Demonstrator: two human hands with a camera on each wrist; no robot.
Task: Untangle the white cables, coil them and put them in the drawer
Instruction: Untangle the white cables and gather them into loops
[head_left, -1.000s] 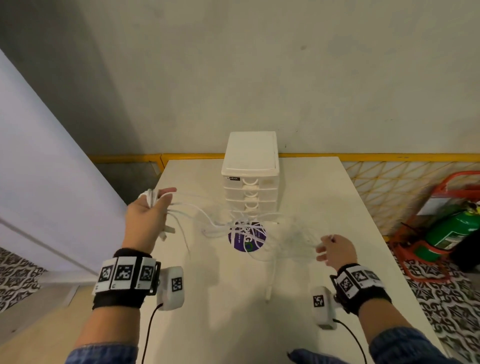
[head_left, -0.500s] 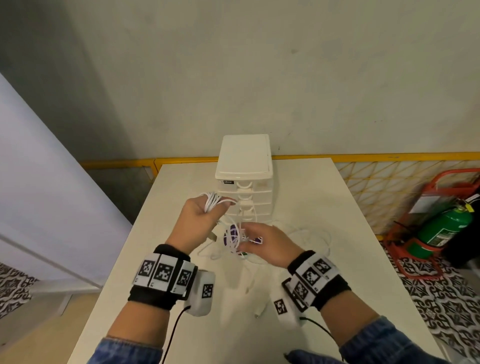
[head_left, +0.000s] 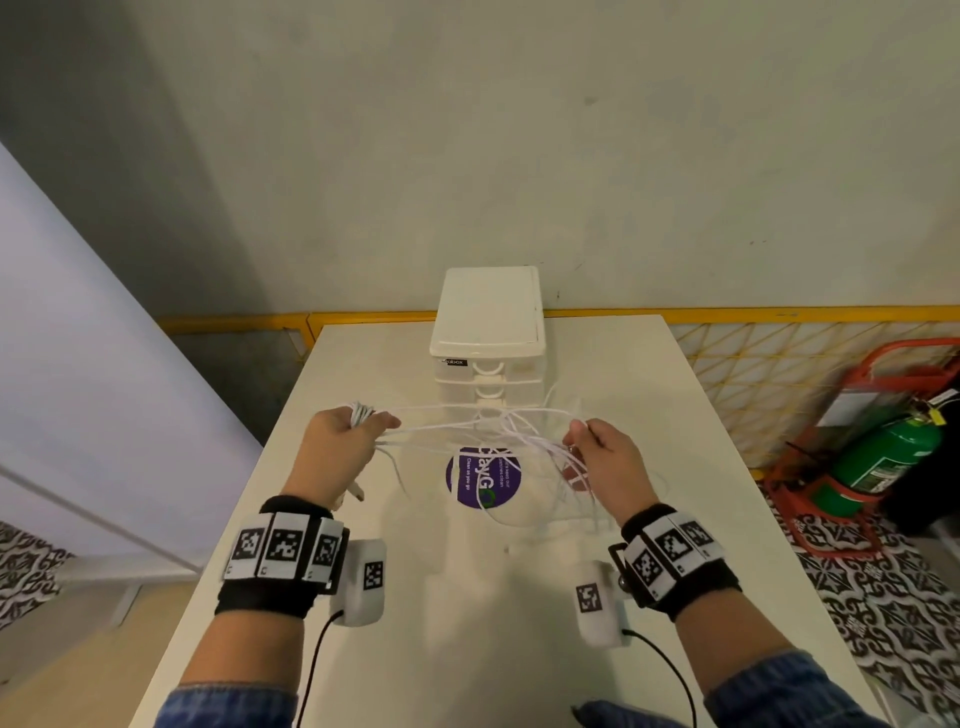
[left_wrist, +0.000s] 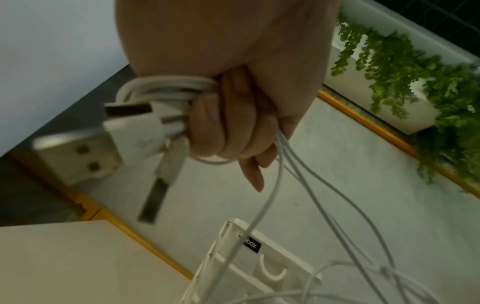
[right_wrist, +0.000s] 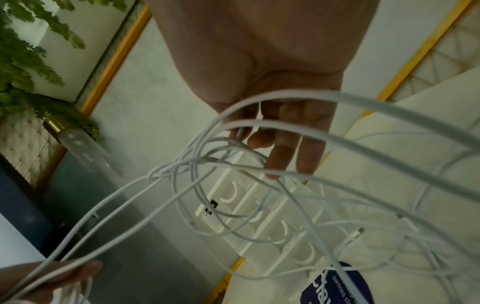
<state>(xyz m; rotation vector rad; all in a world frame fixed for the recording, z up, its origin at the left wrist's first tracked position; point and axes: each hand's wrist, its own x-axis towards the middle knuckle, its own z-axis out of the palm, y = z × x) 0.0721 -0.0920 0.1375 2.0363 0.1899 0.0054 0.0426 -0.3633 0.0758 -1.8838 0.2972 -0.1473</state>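
Observation:
Tangled white cables (head_left: 498, 423) stretch in the air between my two hands, above the white table (head_left: 467, 649). My left hand (head_left: 348, 441) grips a coiled bunch of cable (left_wrist: 161, 90) in its fist, with USB plugs (left_wrist: 132, 127) sticking out beside the fingers. My right hand (head_left: 597, 447) pinches cable strands (right_wrist: 241, 142) between thumb and fingers, and more loops (right_wrist: 337, 236) hang below it. A knot (right_wrist: 153, 174) sits where strands cross. The white drawer unit (head_left: 488, 332) stands behind the cables with its drawers shut.
A purple round sticker (head_left: 483, 478) lies on the table under the cables. A green fire extinguisher (head_left: 883, 462) in a red stand is on the floor to the right. A yellow rail (head_left: 753, 314) runs behind the table.
My hands have pulled apart from in front of the drawer unit, the left going left and the right going right. The cables are now stretched between them.

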